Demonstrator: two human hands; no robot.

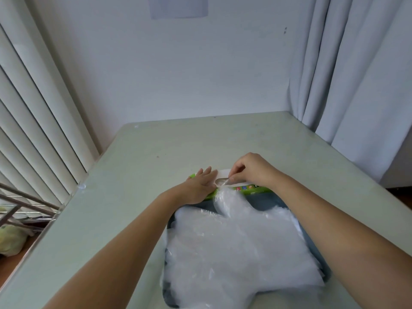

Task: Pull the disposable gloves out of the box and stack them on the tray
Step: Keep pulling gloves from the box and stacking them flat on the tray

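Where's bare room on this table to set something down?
Bare: pale green tabletop beyond the green and white glove box, to the wall, and left of the dark tray, toward the blinds. Crowded: tray under clear plastic gloves; left hand and right hand at the box.

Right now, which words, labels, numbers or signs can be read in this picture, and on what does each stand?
No text can be read.
box: small coloured squares and a dark mark on its green front edge, too small and blurred to read.
sheet on the wall: pale, no writing shows.
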